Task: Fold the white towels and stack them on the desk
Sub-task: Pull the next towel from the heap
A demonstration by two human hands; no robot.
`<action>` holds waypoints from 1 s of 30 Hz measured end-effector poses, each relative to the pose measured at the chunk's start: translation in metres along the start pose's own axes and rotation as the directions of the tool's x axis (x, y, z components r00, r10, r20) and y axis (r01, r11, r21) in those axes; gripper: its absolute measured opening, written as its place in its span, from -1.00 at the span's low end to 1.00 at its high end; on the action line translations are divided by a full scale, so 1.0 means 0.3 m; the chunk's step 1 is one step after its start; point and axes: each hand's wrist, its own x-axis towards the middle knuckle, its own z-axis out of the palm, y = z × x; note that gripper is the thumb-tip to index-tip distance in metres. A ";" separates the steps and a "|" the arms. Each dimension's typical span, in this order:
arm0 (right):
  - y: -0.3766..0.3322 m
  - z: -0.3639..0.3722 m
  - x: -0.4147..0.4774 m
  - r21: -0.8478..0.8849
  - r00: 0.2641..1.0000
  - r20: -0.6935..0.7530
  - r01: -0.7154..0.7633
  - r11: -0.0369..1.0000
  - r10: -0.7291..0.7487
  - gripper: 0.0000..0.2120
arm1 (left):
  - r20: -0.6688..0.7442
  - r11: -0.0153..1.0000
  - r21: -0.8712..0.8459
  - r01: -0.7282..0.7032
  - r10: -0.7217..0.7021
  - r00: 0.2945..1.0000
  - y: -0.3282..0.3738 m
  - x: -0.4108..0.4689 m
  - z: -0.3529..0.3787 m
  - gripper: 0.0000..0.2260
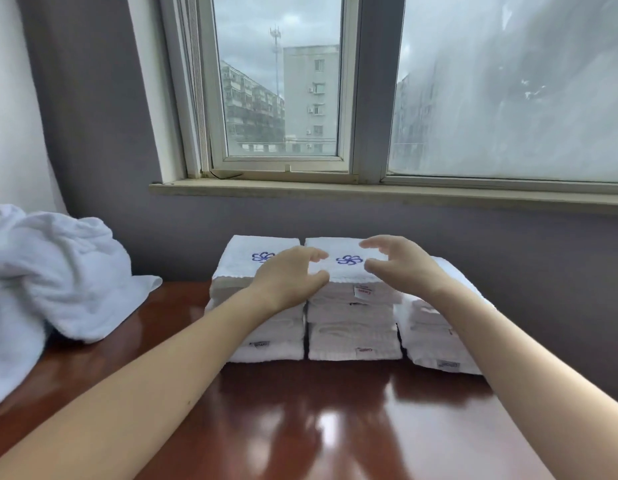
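Squaring top folded towel (349, 252) on middle stack (352, 334), at worktop (335, 427) back by wall (491, 237); flanked by left hand (290, 275) and right hand (401, 268), fingers apart, seemingly gripping nothing, for aligning edges. Heaped at left, awaiting folding: unfolded towels (58, 271).

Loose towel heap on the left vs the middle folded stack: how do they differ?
The towel heap lies crumpled and shapeless; the middle stack is flat folded layers with squared edges. The middle stack shows a blue flower emblem on top and red tags in front; the towel heap shows no marking. Both are white and rest on the brown desk.
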 end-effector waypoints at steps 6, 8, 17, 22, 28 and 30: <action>-0.189 0.060 -0.104 -0.236 0.960 0.112 0.277 0.931 -0.257 -0.50 | -0.085 1.000 0.001 0.009 -0.009 0.996 -0.050 -0.190 -0.062 -0.60; -0.253 0.109 -0.134 -0.257 0.940 0.164 0.334 0.907 -0.299 -0.47 | -0.091 0.999 0.018 0.044 -0.042 0.995 -0.095 -0.268 -0.084 -0.59; -0.538 0.370 -0.199 -0.213 0.835 0.342 0.515 0.830 -0.430 -0.47 | -0.125 0.956 0.134 0.260 -0.244 0.962 -0.384 -0.580 -0.249 -0.57; -0.697 0.527 -0.182 -0.163 0.790 0.400 0.559 0.813 -0.464 -0.42 | -0.128 0.914 0.170 0.368 -0.350 0.928 -0.547 -0.711 -0.355 -0.54; -0.854 0.686 -0.117 -0.126 0.769 0.416 0.577 0.807 -0.485 -0.44 | -0.181 0.863 0.185 0.471 -0.441 0.879 -0.721 -0.789 -0.478 -0.52; -0.893 0.732 -0.091 -0.105 0.769 0.417 0.570 0.815 -0.484 -0.45 | -0.201 0.844 0.193 0.500 -0.465 0.862 -0.772 -0.797 -0.516 -0.53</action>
